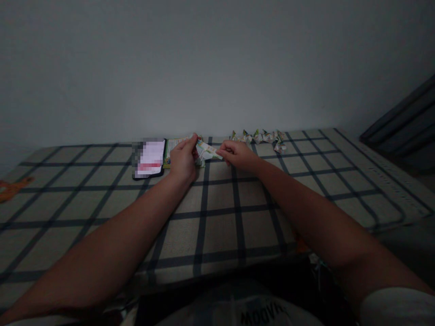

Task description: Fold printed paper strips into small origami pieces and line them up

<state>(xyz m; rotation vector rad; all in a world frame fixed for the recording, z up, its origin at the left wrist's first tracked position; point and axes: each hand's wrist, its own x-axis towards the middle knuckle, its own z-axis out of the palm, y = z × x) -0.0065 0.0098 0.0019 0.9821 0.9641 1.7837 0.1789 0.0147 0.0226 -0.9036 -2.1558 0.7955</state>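
Both hands meet over the back of the table on a folded piece of printed paper (208,150), white with green and orange marks. My left hand (183,156) is closed on its left end, thumb on top. At the other end, the fingertips of my right hand (236,154) pinch the tip. Beneath and beside my left hand lies a printed green and white sheet (170,149), partly covered by the hand. Behind my right hand stand several small pointed folded paper pieces (258,136) in a row, with one more in front.
A phone (151,158) with a lit, blurred-out screen lies left of the printed sheet. The checked cloth (217,226) covers the table, which meets a plain wall (217,68). An orange object (15,188) is at the left edge; dark fabric (408,127) hangs at the right.
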